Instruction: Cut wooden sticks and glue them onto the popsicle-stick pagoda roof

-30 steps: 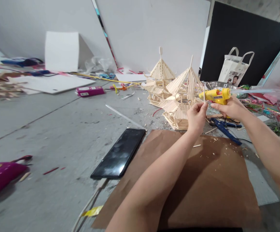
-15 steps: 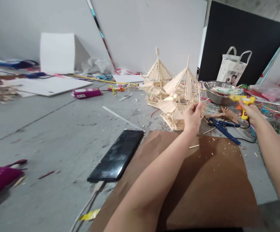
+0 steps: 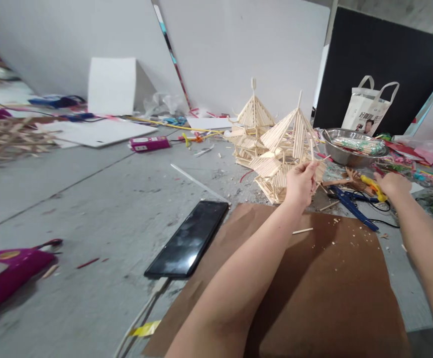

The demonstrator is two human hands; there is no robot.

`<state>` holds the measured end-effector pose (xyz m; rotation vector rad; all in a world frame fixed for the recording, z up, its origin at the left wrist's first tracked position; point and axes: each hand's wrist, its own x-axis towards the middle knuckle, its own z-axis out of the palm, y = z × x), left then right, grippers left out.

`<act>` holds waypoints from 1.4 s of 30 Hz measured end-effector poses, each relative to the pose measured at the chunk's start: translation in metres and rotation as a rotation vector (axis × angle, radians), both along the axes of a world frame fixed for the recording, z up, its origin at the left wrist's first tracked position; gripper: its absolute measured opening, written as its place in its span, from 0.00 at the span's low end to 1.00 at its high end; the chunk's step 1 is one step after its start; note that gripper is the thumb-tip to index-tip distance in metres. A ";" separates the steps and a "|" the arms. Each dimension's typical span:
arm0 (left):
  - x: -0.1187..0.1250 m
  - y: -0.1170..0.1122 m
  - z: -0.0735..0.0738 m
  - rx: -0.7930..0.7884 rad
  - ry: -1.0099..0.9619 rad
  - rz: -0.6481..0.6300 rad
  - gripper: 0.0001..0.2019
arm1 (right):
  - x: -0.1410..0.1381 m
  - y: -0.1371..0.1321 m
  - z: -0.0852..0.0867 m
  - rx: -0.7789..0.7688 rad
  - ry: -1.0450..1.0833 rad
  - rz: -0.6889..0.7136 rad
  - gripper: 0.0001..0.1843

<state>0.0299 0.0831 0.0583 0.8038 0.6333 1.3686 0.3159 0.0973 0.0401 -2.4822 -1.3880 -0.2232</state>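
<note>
My left hand (image 3: 301,184) is closed in a pinch on a thin wooden stick (image 3: 312,149), which points up in front of a model pavilion made of sticks (image 3: 276,169). A second short stick end slants out beside the fingertips. At the right, my right hand (image 3: 391,185) is closed around part of a yellow hot glue gun (image 3: 377,189), tilted low over the blue-handled tool (image 3: 354,206). The hand hides part of the gun. Behind the nearer roof rises another pointed roof (image 3: 254,112). Brown paper (image 3: 336,298) lies beneath my arms.
A black phone (image 3: 188,238) with a cable lies left of the paper. Behind the right hand is a metal bowl (image 3: 345,155) of packaged sticks, with a white bag (image 3: 366,112) beyond. Purple objects (image 3: 18,266) and scraps lie on the grey floor.
My right hand has lowered and tilted the hot glue gun toward the floor. My left hand keeps its pinch on the stick by the model. The view has turned slightly left.
</note>
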 end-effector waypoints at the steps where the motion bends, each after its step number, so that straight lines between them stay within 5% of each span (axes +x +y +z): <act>1: -0.001 0.001 0.000 -0.014 -0.015 -0.008 0.08 | -0.008 0.002 0.008 -0.008 -0.033 -0.040 0.27; 7: -0.007 0.004 0.002 -0.031 -0.058 -0.040 0.07 | -0.104 0.007 0.058 0.436 0.224 0.570 0.13; 13: -0.010 0.005 0.006 -0.029 -0.034 -0.043 0.09 | -0.174 0.012 0.079 0.491 0.596 0.916 0.09; 24: -0.013 0.011 0.005 -0.012 0.017 0.023 0.13 | -0.200 0.032 0.080 0.379 0.970 0.840 0.12; 42: -0.016 0.013 0.004 0.014 0.034 0.064 0.13 | -0.207 0.038 0.085 0.407 1.066 0.794 0.13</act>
